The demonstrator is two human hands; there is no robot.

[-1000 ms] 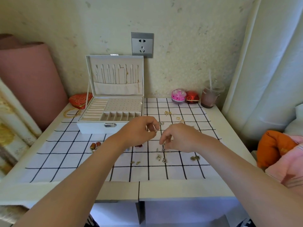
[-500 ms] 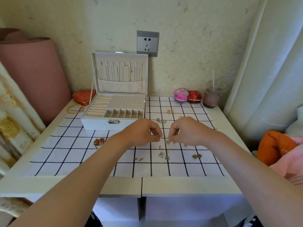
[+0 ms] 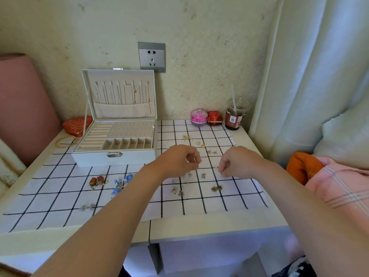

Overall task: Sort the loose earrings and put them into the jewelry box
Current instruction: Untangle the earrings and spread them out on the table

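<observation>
Loose earrings (image 3: 203, 175) on cloth between both hands, left grip (image 3: 196, 163) and right grip (image 3: 221, 170) pinched, seemingly on tiny pieces

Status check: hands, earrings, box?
Left hand and right hand both pinched over the cloth, contents too small to tell. Loose earrings scattered. Jewelry box open, path clear.

One camera, worn on the head, looks forward and down across a white table (image 3: 199, 226) toward the wall (image 3: 199, 56) behind it. It sits close above both forearms, with the wide lens bending the curtain (image 3: 319, 66) at right.
</observation>
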